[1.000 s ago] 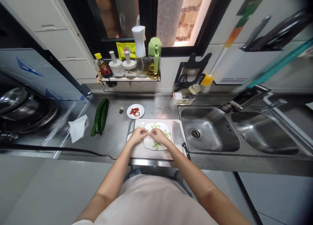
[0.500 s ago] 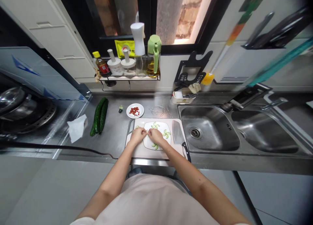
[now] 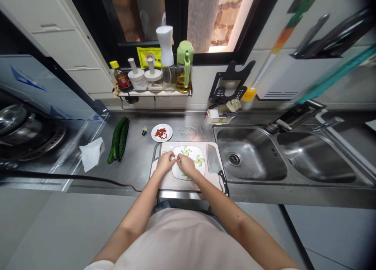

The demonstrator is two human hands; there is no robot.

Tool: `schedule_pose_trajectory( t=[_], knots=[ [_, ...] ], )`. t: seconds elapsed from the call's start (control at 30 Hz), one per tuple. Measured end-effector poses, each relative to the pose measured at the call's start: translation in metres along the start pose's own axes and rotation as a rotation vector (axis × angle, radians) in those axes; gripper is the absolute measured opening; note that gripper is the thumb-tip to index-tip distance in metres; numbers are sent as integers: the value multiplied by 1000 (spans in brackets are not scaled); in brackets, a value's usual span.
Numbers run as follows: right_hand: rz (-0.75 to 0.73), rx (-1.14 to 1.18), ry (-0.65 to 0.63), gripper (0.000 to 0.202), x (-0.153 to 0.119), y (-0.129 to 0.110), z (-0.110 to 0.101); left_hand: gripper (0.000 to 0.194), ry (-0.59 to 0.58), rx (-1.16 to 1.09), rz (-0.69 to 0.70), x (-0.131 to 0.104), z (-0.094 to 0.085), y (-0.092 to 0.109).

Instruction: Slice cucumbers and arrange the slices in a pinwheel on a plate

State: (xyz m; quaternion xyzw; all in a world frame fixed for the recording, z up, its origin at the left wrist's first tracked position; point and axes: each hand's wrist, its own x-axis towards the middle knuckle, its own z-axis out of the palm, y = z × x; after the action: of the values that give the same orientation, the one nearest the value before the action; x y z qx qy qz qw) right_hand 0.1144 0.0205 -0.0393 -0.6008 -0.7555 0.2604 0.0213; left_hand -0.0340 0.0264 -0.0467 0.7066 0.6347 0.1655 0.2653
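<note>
A white square plate [image 3: 192, 173] lies on the pale cutting board [image 3: 167, 182], with cucumber slices [image 3: 199, 160] fanned into pinwheels near its edges. Over the plate's left side, my left hand [image 3: 166, 161] and my right hand [image 3: 185, 163] meet with closed, pinching fingers. Between the fingertips shows a small pale-green cucumber slice [image 3: 175, 157], partly covered by them. More slices lie on the board just beyond my left hand. A cleaver [image 3: 213, 158] with a black handle rests along the board's right side.
Behind the board stands a small white dish of chopped red pieces [image 3: 161, 133], with a cucumber end [image 3: 144, 130] beside it. Whole cucumbers [image 3: 118, 140] and a paper towel [image 3: 91, 154] lie to the left. The double sink [image 3: 252, 154] is to the right; a condiment rack [image 3: 155, 93] hangs above.
My fingers have shifted slightly at the plate's left side, and a little more of the pale-green piece shows between them. The plate, board and cleaver stay where they were.
</note>
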Motion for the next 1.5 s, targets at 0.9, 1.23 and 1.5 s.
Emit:
schedule_pose_trajectory(
  t=[0.9, 1.23, 1.5],
  knots=[
    [-12, -50, 26, 25, -8, -3, 1, 16, 12, -6, 2, 5, 8, -2],
    [-36, -134, -6, 29, -10, -1, 0, 15, 15, -13, 12, 6, 6, -3],
    [-43, -192, -12, 33, -12, -5, 0, 17, 8, -2, 4, 6, 8, -4]
  ],
)
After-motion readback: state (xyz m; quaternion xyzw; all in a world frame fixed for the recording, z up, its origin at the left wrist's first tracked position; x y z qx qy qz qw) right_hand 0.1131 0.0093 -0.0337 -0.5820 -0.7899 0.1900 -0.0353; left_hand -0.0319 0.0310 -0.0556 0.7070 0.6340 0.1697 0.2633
